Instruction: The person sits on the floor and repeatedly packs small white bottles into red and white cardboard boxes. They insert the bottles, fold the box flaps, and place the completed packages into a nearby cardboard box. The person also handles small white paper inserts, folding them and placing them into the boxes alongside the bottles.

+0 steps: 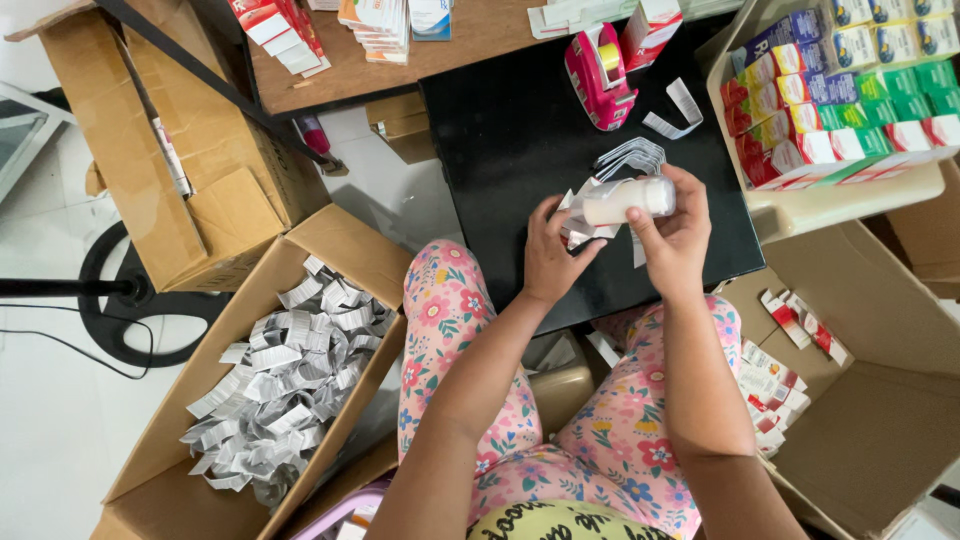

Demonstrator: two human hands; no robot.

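- Hands meet above the near edge of a black tabletop (520,130), seen from above, over flowered trousers.
- Right hand (675,235) — fingers clamped around a small white bottle (628,200), held on its side.
- Left hand (550,255) — fingertips pinched together on a folded paper leaflet (580,225) that touches the bottle's left end.
- Just beyond the bottle, a small pile of folded leaflets (632,155) lies on the tabletop, with a pink tape dispenser (598,75) farther back.
- To the right, a cream tray (850,205) holds rows of small coloured cartons.
- On the floor at left, an open cardboard box (330,250) is full of loose folded leaflets; another at right holds a few red-and-white cartons (775,390).
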